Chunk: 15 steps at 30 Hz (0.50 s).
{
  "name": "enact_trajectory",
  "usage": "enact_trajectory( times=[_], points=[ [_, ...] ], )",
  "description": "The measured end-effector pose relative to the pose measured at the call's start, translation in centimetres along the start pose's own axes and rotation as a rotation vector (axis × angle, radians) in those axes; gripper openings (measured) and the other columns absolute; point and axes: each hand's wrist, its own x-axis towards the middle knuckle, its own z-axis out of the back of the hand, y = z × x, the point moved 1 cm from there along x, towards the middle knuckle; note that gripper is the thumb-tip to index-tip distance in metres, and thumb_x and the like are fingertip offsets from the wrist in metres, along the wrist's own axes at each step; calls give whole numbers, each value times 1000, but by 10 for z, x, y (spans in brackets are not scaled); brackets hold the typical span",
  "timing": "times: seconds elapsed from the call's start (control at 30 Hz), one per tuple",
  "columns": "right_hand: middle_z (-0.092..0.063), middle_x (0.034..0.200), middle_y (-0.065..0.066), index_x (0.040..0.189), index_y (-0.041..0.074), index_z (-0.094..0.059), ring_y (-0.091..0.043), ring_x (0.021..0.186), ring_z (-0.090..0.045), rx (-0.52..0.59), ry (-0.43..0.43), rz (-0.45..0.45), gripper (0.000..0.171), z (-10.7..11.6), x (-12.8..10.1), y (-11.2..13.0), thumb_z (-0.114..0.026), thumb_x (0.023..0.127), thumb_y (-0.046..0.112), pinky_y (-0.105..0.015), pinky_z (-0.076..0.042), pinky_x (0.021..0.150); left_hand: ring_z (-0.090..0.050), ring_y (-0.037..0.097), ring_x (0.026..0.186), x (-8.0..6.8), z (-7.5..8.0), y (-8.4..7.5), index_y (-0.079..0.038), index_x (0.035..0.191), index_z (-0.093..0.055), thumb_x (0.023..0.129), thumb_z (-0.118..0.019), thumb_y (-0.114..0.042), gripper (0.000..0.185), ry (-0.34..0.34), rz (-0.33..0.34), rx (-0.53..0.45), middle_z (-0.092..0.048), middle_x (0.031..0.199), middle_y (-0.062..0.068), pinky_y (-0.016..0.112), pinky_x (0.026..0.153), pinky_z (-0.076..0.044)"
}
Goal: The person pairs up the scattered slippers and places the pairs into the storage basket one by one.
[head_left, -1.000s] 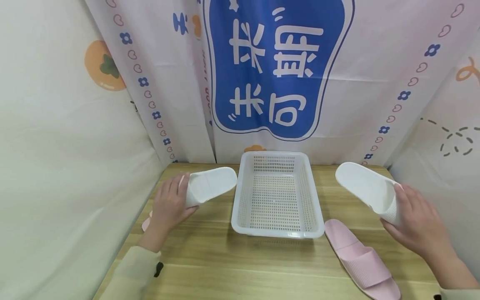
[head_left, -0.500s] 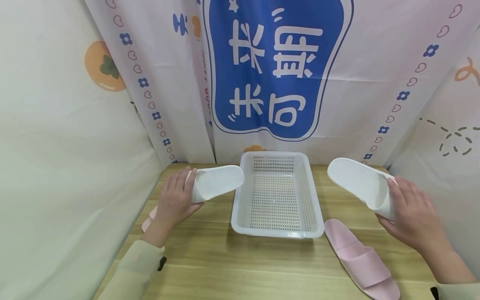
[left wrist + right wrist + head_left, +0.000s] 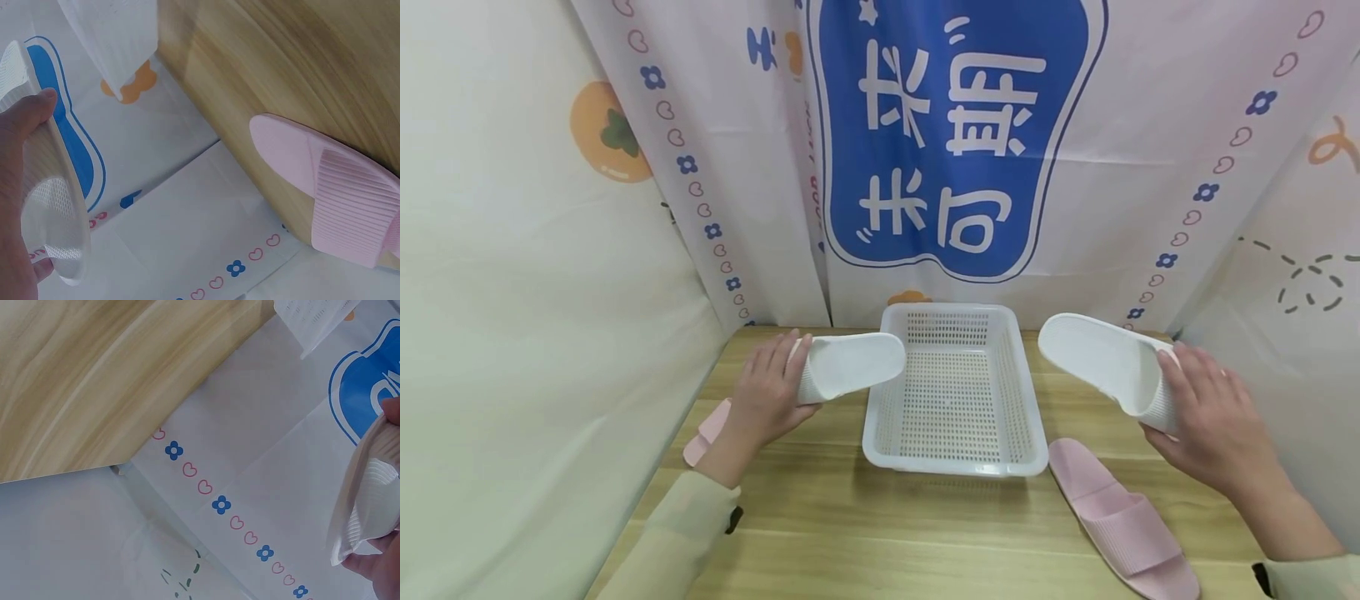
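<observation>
My left hand [image 3: 772,390] grips a white slipper [image 3: 857,365] by its ribbed strap; the toe end overlaps the left rim of a white plastic basket [image 3: 953,462] in the head view. Another white slipper [image 3: 1093,357] is held by its strap in my right hand [image 3: 1217,421], its sole pointing left towards the basket's right side. In the left wrist view the thumb lies along the edge of the held slipper [image 3: 75,206]. The right wrist view shows only fingertips on the other slipper [image 3: 356,500] at the right edge.
A pink slipper [image 3: 1123,525] lies on the wooden table [image 3: 880,550] right of the basket. Its match, another pink slipper [image 3: 707,433], lies at the left, partly hidden behind my left forearm. A printed cloth [image 3: 760,167] hangs behind the table, with light walls at both sides.
Both hands have moved inward with their white slippers: the left one rightward to over the basket's rim, the right one leftward. More of the left pink slipper now shows. The basket has stayed put.
</observation>
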Motion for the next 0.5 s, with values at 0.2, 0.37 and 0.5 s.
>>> enact_trajectory(
  times=[0.2, 0.37, 0.5],
  points=[
    [-44, 134, -33, 138, -7, -42, -55, 117, -42, 0, 39, 4, 91, 2, 5, 5, -29, 88, 68, -71, -35, 85, -50, 43, 118, 5, -1, -5, 1, 142, -40, 62, -82, -52, 104, 25, -10, -9, -49, 135, 27, 56, 96, -44],
    [-44, 136, -33, 138, -6, -42, -55, 117, -42, -12, 43, 26, 89, 3, 10, 9, -29, 89, 66, -73, -36, 84, -50, 43, 118, 11, -3, -8, 0, 143, -39, 64, -81, -52, 103, 23, -31, -7, -48, 136, 27, 57, 95, -45],
    [-44, 136, -33, 137, -7, -43, -56, 116, -43, -21, 27, 65, 84, 4, 16, 11, -31, 90, 62, -72, -37, 83, -51, 43, 117, 17, -4, -11, 1, 142, -40, 64, -80, -52, 102, 6, -53, -11, -49, 135, 27, 57, 93, -46]
  ],
)
